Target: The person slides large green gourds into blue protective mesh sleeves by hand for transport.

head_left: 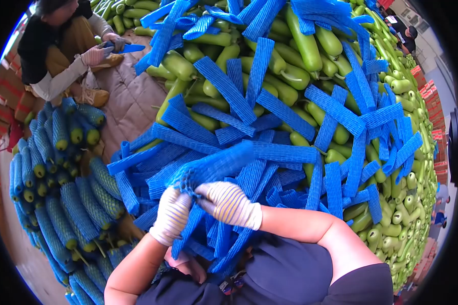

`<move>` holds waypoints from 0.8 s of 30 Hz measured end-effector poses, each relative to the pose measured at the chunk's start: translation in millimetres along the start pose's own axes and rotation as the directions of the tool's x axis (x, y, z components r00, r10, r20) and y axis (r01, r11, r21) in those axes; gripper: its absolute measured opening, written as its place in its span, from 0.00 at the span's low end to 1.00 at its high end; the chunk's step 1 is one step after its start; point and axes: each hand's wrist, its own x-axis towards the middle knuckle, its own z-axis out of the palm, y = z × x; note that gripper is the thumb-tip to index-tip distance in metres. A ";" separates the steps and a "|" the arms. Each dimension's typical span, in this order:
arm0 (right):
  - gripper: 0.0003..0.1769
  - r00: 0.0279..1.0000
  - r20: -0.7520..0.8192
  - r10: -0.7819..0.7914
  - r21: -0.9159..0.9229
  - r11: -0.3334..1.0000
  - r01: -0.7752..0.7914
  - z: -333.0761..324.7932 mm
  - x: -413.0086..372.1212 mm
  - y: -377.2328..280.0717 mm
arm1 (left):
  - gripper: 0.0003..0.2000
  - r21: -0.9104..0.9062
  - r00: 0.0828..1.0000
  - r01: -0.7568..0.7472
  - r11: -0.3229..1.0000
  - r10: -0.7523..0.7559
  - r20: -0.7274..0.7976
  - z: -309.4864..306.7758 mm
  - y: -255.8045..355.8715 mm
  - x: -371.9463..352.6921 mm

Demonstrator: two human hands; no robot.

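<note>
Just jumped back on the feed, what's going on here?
The person's left hand and right hand, both gloved, grip the bunched end of a blue mesh sleeve; whether anything is inside it, I can't tell. Loose sleeves lie over a heap of bare green gourds. Many sleeved gourds are stacked at the left. At upper left, a crouching co-worker holds something blue.

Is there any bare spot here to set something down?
Yes: the quilted blanket, between the co-worker and the green gourds, shows a bare patch. It's crowded around the left hand and right hand, where blue net sleeves overlap, and farther left, where netted gourds lie packed.
</note>
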 end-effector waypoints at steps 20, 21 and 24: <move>0.11 0.959 0.222 -0.175 0.527 0.849 0.033 17.5 2.9 -34.6 | 0.15 0.827 0.877 -0.464 0.317 0.296 0.378 -21.2 11.9 41.5; 0.11 0.946 0.227 -0.230 0.540 0.838 0.074 14.5 4.2 -37.8 | 0.15 0.814 0.854 -0.499 0.297 0.326 0.404 -22.4 1.5 41.2; 0.10 0.899 0.123 -0.421 0.553 0.781 0.290 17.3 3.6 -45.4 | 0.15 0.796 0.825 -0.538 0.276 0.368 0.430 -21.1 -18.5 38.5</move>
